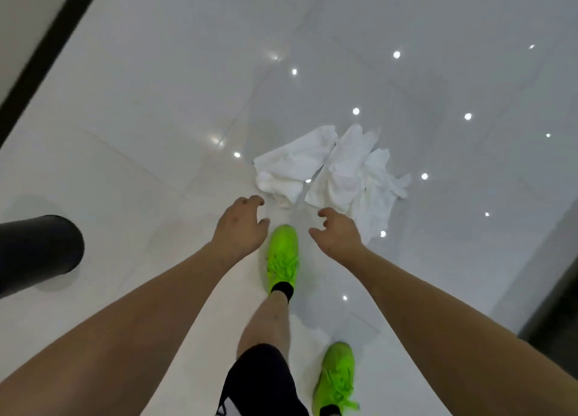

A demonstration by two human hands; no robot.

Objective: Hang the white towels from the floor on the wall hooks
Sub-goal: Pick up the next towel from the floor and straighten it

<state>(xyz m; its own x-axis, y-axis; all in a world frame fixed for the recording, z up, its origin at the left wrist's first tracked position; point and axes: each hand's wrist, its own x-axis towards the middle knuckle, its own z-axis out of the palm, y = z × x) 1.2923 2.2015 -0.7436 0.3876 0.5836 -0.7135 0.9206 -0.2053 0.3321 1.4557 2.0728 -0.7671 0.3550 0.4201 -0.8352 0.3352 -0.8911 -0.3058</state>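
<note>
Your left hand (pixel 239 225) and right hand (pixel 336 232) both hang out ahead of you with the arms stretched forward and down, palms facing the floor (pixel 156 103), fingers loosely curled and holding nothing; neither one touches cloth yet. The white towels (pixel 331 172) lie crumpled in a heap on the glossy floor just beyond your fingertips, one bunch nearer your left hand and a more spread-out tangle just past your right, the two bunches meeting at the far end. They look dropped rather than folded, which is why the edges are twisted and you will probably need to sort one from the other before lifting. Your hands sit side by side with a gap between them, and your forward green shoe (pixel 283 256) shows below that gap, so you seem to be stepping in to reach down. A dark round bin (pixel 37 253) stands well off to your left. No wall hooks are in view.
</note>
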